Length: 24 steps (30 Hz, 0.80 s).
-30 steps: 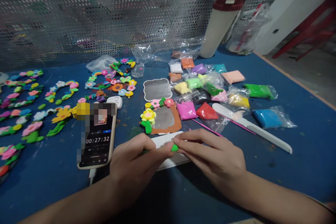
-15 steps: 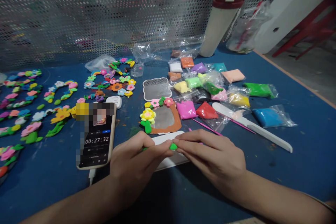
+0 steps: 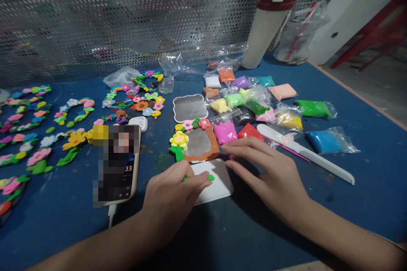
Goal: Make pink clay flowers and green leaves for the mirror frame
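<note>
My left hand [image 3: 173, 192] is closed, thumb and fingers pinching a small piece of green clay [image 3: 211, 177] whose tip shows past the fingertips. It is over a white board [image 3: 219, 184] with rounded corners. My right hand [image 3: 263, 167] holds nothing, its fingers apart above the board's right side, close to the mirror and a magenta clay packet [image 3: 225, 132]. Just behind the board lies a small mirror [image 3: 199, 142] with a brown clay border [image 3: 213, 146], clay flowers and a green leaf along its left and top. The pink stick near my right fingers is mostly hidden.
A phone [image 3: 122, 165] with a cable lies left, beside several flower-decorated clay frames [image 3: 74, 110]. Behind are a bare mirror [image 3: 190, 108] and bagged clay [image 3: 314, 109]. A white comb [image 3: 305, 152] lies right; a tumbler [image 3: 270, 27] stands at the back by perforated metal.
My right hand has let go of the green clay and moved right and up, its fingers spreading. My left hand keeps the clay and has shifted slightly right. More of the white board shows.
</note>
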### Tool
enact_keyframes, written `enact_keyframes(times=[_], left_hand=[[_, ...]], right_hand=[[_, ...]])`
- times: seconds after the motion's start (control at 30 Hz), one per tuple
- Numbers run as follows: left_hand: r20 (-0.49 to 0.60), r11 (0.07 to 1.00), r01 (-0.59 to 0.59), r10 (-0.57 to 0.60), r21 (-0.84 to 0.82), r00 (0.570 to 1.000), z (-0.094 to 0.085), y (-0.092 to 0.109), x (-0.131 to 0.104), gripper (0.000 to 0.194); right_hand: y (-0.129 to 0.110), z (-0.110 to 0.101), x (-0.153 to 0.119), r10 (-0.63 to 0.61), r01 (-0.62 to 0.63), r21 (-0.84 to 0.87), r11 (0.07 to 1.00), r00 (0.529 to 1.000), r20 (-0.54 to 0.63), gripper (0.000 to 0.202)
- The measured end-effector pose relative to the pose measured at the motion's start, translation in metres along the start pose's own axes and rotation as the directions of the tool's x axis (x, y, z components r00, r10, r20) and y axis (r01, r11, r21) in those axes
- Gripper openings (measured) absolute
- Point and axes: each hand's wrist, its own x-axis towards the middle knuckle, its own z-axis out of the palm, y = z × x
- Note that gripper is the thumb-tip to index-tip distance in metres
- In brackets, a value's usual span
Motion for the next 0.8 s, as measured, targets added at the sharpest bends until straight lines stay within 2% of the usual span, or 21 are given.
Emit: enact_keyframes(times=[0.17,0.33,0.6,0.7,0.8], left_hand=[[0.108,0.989,-0.047,0.032,0.14,0.994,0.005,0.002,0.0,0.035],[0.119,0.981,-0.125,0.108,0.147,0.987,0.0,-0.001,-0.003,0.032],[0.156,0.944,-0.169,0.129,0.282,0.979,-0.005,0.002,-0.001,0.038],[0.155,0.913,-0.221,0.177,0.343,0.972,-0.004,0.005,-0.003,0.039],[0.106,0.877,-0.277,0.257,0.392,0.961,-0.004,0.006,-0.006,0.037]], right_hand=[[0.006,-0.006,0.001,0.056,-0.055,-0.033,0.998,0.997,0.053,0.018],[0.01,-0.009,-0.001,0.07,-0.066,-0.043,0.997,0.992,0.104,0.018],[0.015,-0.01,-0.002,0.058,-0.055,-0.024,0.998,0.987,0.147,0.017],[0.015,-0.008,-0.004,0.008,-0.007,-0.002,1.0,0.978,0.207,0.02],[0.015,-0.004,-0.008,-0.107,0.097,0.05,0.994,0.95,0.295,0.027]])
